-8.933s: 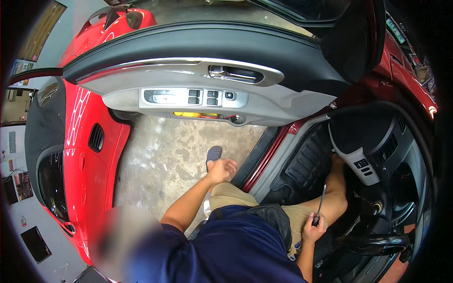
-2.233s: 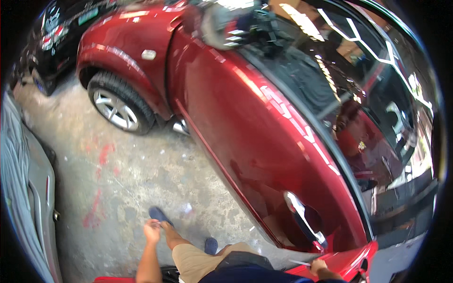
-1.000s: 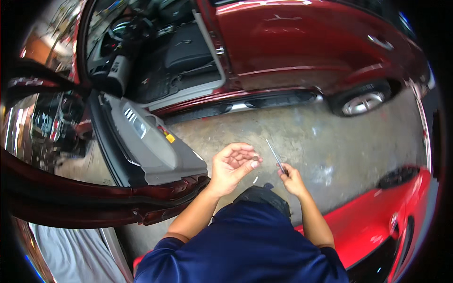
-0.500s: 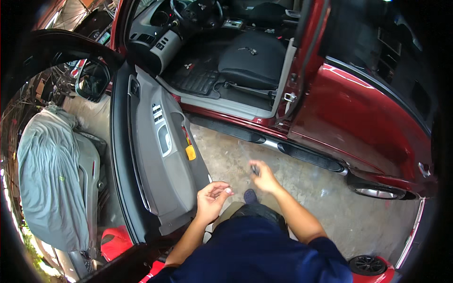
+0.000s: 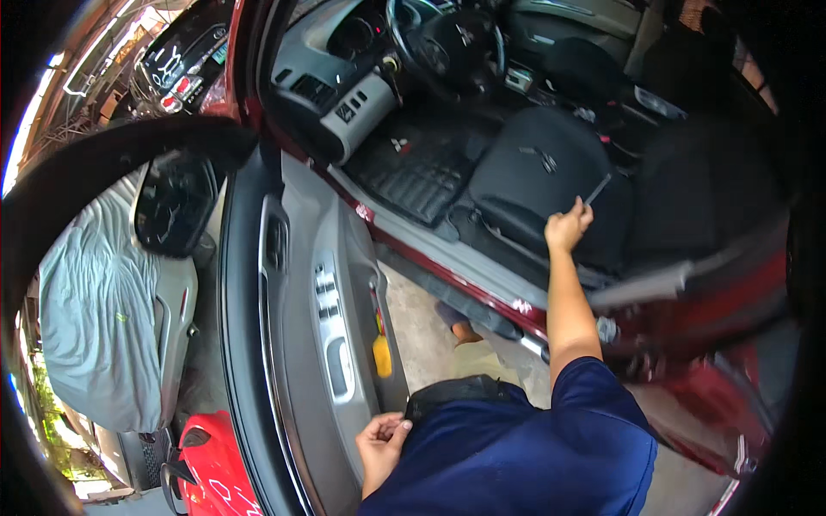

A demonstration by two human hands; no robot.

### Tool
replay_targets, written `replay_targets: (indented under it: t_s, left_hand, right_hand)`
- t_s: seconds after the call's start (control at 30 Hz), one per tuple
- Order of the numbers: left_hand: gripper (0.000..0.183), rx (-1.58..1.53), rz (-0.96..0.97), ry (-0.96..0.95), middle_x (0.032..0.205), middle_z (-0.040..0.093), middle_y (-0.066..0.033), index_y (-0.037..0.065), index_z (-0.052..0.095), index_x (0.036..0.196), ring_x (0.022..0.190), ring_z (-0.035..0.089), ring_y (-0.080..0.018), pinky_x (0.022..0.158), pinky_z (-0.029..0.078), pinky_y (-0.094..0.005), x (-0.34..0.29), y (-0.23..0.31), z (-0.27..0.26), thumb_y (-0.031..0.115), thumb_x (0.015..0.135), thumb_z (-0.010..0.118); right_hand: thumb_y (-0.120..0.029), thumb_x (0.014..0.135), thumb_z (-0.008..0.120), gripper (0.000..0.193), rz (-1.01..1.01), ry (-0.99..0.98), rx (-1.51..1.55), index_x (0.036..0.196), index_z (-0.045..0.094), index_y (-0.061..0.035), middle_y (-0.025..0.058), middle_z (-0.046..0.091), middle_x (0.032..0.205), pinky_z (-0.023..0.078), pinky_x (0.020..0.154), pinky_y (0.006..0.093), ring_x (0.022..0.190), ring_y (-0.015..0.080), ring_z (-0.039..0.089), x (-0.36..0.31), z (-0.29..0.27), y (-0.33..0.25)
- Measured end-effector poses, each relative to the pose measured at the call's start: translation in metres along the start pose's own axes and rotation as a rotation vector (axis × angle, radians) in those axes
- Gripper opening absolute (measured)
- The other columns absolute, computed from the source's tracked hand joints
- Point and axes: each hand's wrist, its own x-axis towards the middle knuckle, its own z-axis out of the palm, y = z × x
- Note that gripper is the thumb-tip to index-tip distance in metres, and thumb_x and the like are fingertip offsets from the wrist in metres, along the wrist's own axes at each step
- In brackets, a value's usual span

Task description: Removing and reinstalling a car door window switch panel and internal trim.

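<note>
Head view: one screwdriver (image 5: pixel 598 190), long axis pointing one o'clock, my right fingers (image 5: pixel 580 209) gripping; left fingers (image 5: pixel 385 421) curled, contents unclear.

Stained grey concrete floor (image 5: pixel 417 335) is partly exposed. At left, a car covered by a grey sheet (image 5: pixel 103 327) is parked; a red car (image 5: pixel 211 473) is seen lower left, a black car (image 5: pixel 185 52) upper left. Greenery (image 5: pixel 56 430) is brightly lit at left rim.

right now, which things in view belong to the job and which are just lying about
Likely in use:
thin metal tool, in the right hand
left hand: contents unclear

Apparently lying about:
keys on the dark seat
yellow item in the door pocket
</note>
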Motion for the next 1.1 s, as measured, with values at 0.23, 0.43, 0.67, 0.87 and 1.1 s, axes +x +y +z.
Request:
replay_targets:
  t_s: [0.23,0.43,0.67,0.87,1.1]
  left_hand:
    - [0.024,0.193,0.091,0.082,0.096,0.07,-0.0033,-0.003,0.074,0.11,0.085,0.065,-0.0075,0.078,0.053,-0.0213,0.1,0.076,0.04,-0.005,0.087,0.077]
    - [0.02,0.145,0.13,0.063,0.1,0.066,-0.0052,-0.003,0.071,0.114,0.088,0.066,-0.0114,0.082,0.053,-0.0238,0.11,0.083,0.063,-0.001,0.095,0.068]
    - [0.025,-0.198,0.037,0.131,0.081,0.061,0.0009,0.006,0.067,0.103,0.076,0.056,-0.0074,0.061,0.041,-0.0262,0.046,-0.069,-0.023,0.023,0.106,0.049]
    - [0.026,-0.595,0.01,0.503,0.086,0.065,-0.0018,0.007,0.067,0.106,0.081,0.059,-0.011,0.065,0.046,-0.0302,-0.045,-0.169,-0.123,0.025,0.105,0.049]
    - [0.028,-1.104,-0.072,0.988,0.091,0.069,-0.0049,0.008,0.068,0.108,0.087,0.064,-0.0152,0.069,0.051,-0.035,-0.152,-0.265,-0.26,0.028,0.104,0.05]
  right_hand:
    - [-0.019,0.092,0.066,0.068,-0.064,-0.268,-0.222,0.154,0.039,-0.0127,0.0156,0.029,0.163,0.034,0.116,0.0573,0.148,0.0391,0.031,0.105,0.084,-0.011]
    - [-0.016,0.09,0.067,0.048,-0.188,-0.459,-0.415,0.135,0.051,-0.0104,0.0172,0.056,0.132,0.05,0.105,0.048,0.121,0.0412,0.057,0.112,0.132,-0.056]
    - [-0.01,0.093,0.059,0.033,-0.184,-0.347,-0.031,0.126,0.054,-0.0086,0.0199,0.056,0.12,0.051,0.094,0.0519,0.115,0.0411,0.057,0.009,0.114,-0.063]
    - [-0.006,0.09,0.056,0.021,-0.378,-0.052,0.345,0.107,0.068,-0.0077,0.0178,0.057,0.098,0.046,0.084,0.0491,0.094,0.0385,0.056,-0.097,0.047,-0.069]
    - [-0.013,0.096,0.055,0.018,-0.671,-0.567,0.288,0.11,0.065,-0.0096,0.0179,0.059,0.105,0.045,0.088,0.0494,0.104,0.0391,0.058,-0.252,-0.05,0.027]
